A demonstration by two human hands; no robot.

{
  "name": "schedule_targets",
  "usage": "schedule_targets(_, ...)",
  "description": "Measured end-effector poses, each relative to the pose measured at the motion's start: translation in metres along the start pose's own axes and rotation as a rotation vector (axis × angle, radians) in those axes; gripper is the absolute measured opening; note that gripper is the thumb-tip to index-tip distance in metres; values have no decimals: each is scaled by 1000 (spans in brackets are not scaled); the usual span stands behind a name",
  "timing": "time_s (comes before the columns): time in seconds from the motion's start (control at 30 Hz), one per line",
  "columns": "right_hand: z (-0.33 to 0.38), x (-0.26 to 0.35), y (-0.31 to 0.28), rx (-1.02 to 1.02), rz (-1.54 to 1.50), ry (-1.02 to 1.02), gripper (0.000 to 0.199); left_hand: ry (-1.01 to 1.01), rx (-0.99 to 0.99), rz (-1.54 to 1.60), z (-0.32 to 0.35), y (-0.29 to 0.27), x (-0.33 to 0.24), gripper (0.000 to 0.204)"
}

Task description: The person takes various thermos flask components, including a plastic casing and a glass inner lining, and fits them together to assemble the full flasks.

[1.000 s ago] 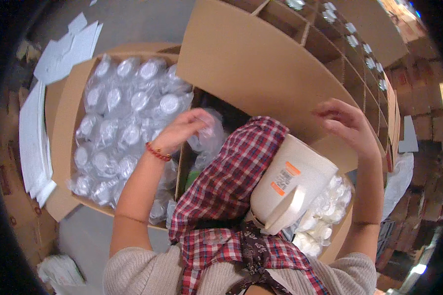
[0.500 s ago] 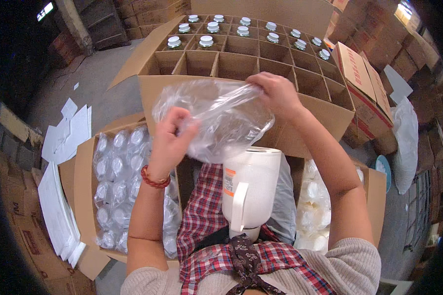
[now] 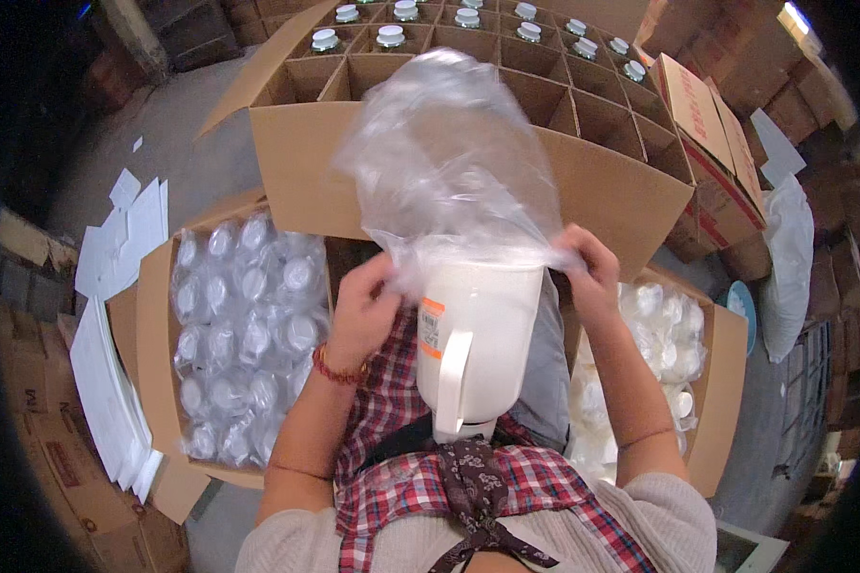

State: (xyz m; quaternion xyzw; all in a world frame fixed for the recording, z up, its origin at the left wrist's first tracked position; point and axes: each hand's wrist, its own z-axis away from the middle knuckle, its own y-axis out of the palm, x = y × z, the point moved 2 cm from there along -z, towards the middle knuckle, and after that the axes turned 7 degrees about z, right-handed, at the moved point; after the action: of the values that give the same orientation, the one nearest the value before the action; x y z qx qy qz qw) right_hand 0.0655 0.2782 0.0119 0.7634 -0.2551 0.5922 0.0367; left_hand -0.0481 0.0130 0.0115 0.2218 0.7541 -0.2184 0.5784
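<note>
View from my head cam, looking down at my lap. A white plastic jug (image 3: 478,349) stands upright against my plaid shirt (image 3: 392,420), centre frame, handle facing me, orange label on its left side. A clear plastic bag (image 3: 454,162) balloons up above the jug, its open mouth stretched round the jug's rim.

My left hand (image 3: 365,307) grips the bag's edge at the jug's left rim, fingers (image 3: 382,282) curled and pinching the film; a red bracelet (image 3: 339,368) sits on that wrist. My right hand (image 3: 587,277) grips the bag's edge at the right rim, fingers (image 3: 568,258) likewise pinched on the film. Both hands touch the bag; can't tell if they also touch the jug.

Behind the bag, a big cardboard box (image 3: 602,191) w/ divider cells, most near cells empty, far cells holding white-capped bottles (image 3: 392,36). Left of me, an open carton (image 3: 153,382) packed w/ bagged clear items (image 3: 249,334). Right of me, another carton (image 3: 716,401) w/ white pieces (image 3: 664,334) in plastic. Flat white sheets (image 3: 105,382) lie stacked on the floor at far left. More cardboard boxes (image 3: 716,124) sit at upper right.
</note>
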Motion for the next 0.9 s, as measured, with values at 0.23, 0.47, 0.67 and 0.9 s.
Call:
schedule_targets(0.23,46,4,20,73,720,-448,19,265,-31,-874,11,5,10,29)
schedule_targets(0.47,92,15,9,716,259,66,15,267,129,-725,34,0,6,21)
schedule_targets(0.67,90,68,14,473,449,-379,35,390,286,-385,82,22,-61,13)
schedule_targets(0.9,79,112,60,1000,1301,-893,36,-62,794,135,157,44,-34,12)
